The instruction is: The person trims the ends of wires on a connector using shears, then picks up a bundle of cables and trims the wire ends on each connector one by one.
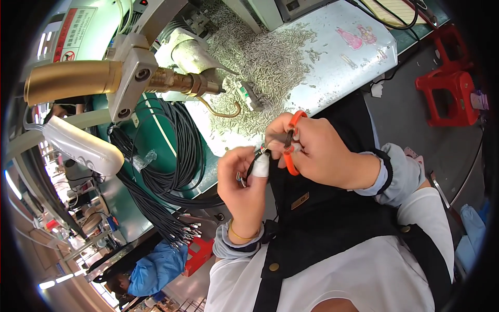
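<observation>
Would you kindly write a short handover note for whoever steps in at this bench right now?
Right hand: grips orange-handled scissors, tips at the cable end.
Left hand: pinches a thin black cable; one fingertip is taped white.
Bench: bundle of black cables with metal ends to the left, pile of small metal pins on the white tray.
Done: cannot tell from this view.
Left: the cut at the held cable looks unfinished.

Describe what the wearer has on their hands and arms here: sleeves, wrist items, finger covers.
Both hands are bare. The left hand has white tape or a white cot wrapped round one fingertip and a thin yellow band at the wrist. Both forearms end in pale grey-blue sleeve covers with gathered cuffs: the left cuff is bunched, while the right cuff of the right hand has dark edging.
</observation>
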`<action>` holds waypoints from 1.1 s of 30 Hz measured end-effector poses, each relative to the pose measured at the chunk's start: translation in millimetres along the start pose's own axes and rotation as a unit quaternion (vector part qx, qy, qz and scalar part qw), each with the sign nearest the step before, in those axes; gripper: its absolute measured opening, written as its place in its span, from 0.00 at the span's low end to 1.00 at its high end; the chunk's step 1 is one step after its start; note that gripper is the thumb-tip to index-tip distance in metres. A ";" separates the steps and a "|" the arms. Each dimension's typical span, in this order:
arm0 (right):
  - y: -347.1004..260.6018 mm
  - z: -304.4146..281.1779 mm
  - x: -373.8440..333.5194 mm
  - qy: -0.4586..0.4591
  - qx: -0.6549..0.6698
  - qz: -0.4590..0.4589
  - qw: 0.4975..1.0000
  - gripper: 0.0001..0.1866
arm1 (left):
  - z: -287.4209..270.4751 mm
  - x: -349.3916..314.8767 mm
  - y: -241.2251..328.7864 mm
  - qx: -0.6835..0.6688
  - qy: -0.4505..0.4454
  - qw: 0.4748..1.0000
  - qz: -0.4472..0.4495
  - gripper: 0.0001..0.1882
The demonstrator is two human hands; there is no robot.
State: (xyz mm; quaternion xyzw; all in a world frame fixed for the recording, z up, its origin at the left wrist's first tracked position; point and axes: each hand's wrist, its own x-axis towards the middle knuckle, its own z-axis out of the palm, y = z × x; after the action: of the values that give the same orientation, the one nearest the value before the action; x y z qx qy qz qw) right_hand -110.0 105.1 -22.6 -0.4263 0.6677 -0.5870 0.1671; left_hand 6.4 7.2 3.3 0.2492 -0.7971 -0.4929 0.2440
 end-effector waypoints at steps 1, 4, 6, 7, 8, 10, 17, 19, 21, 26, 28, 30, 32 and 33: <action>0.6 0.9 -0.6 -0.001 0.068 0.048 0.997 0.03 | 1.3 1.8 1.2 -0.098 0.009 0.992 -0.084 0.10; 3.0 1.6 -2.2 0.005 0.135 0.087 0.987 0.03 | 0.9 3.5 -1.6 -0.221 0.017 0.959 -0.178 0.10; 3.4 1.3 -2.3 0.016 0.138 0.068 0.988 0.07 | -2.0 3.8 -4.0 -0.274 0.018 0.941 -0.200 0.10; 2.3 -1.8 -3.0 0.015 0.138 0.067 0.988 0.07 | -2.5 3.5 -4.5 -0.274 0.019 0.941 -0.200 0.10; -0.3 -8.0 -4.3 -0.020 0.058 0.074 0.995 0.09 | -3.0 3.0 -4.8 -0.271 0.027 0.944 -0.189 0.10; -4.8 -16.8 -6.2 -0.088 -0.103 0.087 0.987 0.14 | -2.4 2.3 -5.2 -0.264 0.043 0.949 -0.167 0.10; 0.6 0.1 -12.7 -0.075 -0.172 0.074 0.979 0.19 | 4.2 5.5 2.1 -0.142 0.054 0.986 -0.073 0.08; 5.3 1.1 -13.3 -0.068 -0.181 0.077 0.978 0.19 | 1.0 10.6 1.5 -0.142 0.049 0.986 -0.076 0.08; 13.1 -2.9 -13.4 -0.117 -0.103 0.080 0.984 0.17 | -8.1 23.5 -4.8 -0.271 -0.021 0.940 -0.208 0.06; -3.7 -17.8 9.4 -0.083 0.235 0.270 0.930 0.13 | -6.0 58.3 -22.5 -0.412 -0.060 0.875 -0.248 0.06; 0.9 -15.1 24.0 -0.036 0.196 0.237 0.951 0.12 | -1.9 70.4 -23.7 -0.405 -0.063 0.880 -0.241 0.06; 7.0 -12.0 41.1 0.054 0.114 0.168 0.978 0.11 | -0.2 78.5 -24.6 -0.391 -0.066 0.889 -0.229 0.07; 11.0 -10.0 57.0 0.035 0.128 0.188 0.973 0.10 | -1.6 81.6 -25.9 -0.386 -0.062 0.889 -0.238 0.07; 13.1 -8.8 63.5 0.016 0.142 0.207 0.968 0.10 | -2.7 82.7 -26.8 -0.381 -0.059 0.889 -0.246 0.07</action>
State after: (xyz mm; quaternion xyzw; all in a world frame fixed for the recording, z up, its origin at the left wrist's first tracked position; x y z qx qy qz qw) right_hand -158.2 61.4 -14.9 -0.2416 0.6534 -0.6355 0.3331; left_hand -50.2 -57.8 -8.1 0.2958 -0.4743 -0.8166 0.1439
